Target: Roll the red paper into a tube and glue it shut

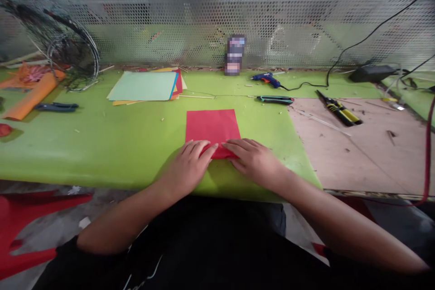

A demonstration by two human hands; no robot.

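A red sheet of paper point(211, 126) lies on the green table cover point(129, 145) in front of me. My left hand point(189, 161) and my right hand point(251, 157) both rest on its near edge, fingers stretched out and close together, fingertips almost meeting at the middle. The near strip of the sheet seems to be folded or lifted under my fingertips. Both hands press on the paper and hide its near corners.
A stack of coloured paper point(144, 86) lies behind to the left. Blue pliers point(56, 107), orange paper point(32, 95) and coiled wire point(73, 50) sit far left. A glue gun point(267, 79), a utility knife point(275, 99) and yellow-black pliers point(340, 109) lie to the right, before a perforated metal wall.
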